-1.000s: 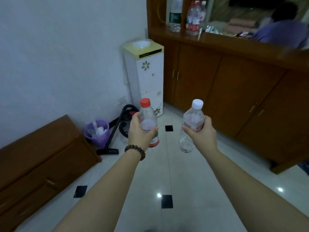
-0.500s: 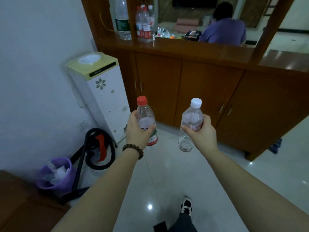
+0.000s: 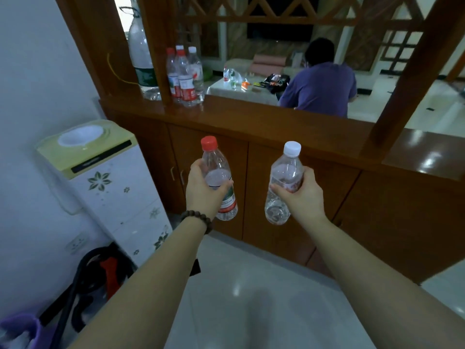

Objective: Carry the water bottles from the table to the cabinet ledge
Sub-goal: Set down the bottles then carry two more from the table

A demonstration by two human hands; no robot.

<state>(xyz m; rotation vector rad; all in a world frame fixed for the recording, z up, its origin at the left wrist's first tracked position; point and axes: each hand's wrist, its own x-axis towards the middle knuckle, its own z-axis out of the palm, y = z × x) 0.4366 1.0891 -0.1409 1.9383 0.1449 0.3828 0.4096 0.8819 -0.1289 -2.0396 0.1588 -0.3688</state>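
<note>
The left hand [image 3: 201,190] grips a red-capped bottle [image 3: 218,177] and the right hand [image 3: 302,195] grips a white-capped bottle [image 3: 283,182], both held upright in front of the cabinet doors. Above them, the cabinet ledge [image 3: 251,117] carries a cluster of bottles [image 3: 185,76] at its left end.

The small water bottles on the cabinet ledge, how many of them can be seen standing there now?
4, clustered at the ledge's left end by the post: two red-capped bottles in front, two white-capped bottles behind. More may be hidden. The large bottle is not counted.
</note>
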